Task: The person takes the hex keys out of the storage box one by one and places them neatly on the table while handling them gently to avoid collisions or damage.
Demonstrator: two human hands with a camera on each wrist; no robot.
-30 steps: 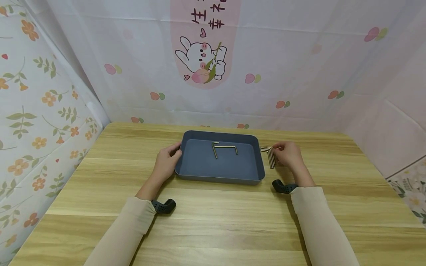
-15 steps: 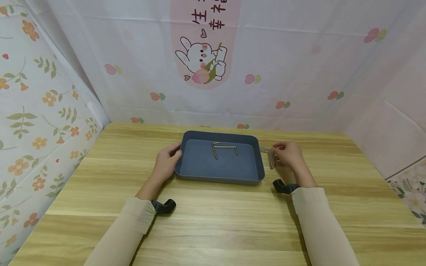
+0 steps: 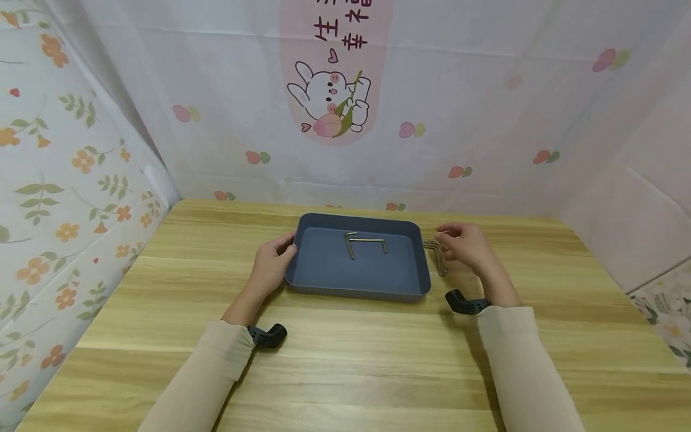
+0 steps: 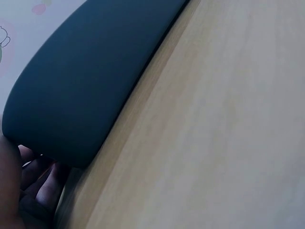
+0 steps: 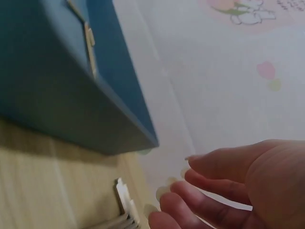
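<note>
A dark blue-grey tray (image 3: 358, 276) sits on the wooden table, with two brass-coloured hex keys (image 3: 368, 240) in it. My left hand (image 3: 271, 263) holds the tray's left end, thumb at the rim and fingers along the outer wall. Beside the tray's right end, several more L-shaped hex keys (image 3: 441, 265) lie nested on the table. My right hand (image 5: 224, 186) hovers just over them, fingers loosely bent, thumb and fingertips apart with nothing between. In the right wrist view the stacked hex keys (image 5: 125, 202) show below the fingertips.
A printed cloth (image 3: 227, 72) with a rabbit picture hangs behind the table's far edge. A floral cloth (image 3: 70, 198) borders the left side. Each wrist wears a black camera mount (image 3: 269, 336). The wooden tabletop (image 3: 356, 366) stretches toward me in front of the tray.
My right hand has lifted slightly off the nested hex keys, its fingers spreading from a pinch. The left hand and tray have stayed in place; the head view has shifted a little.
</note>
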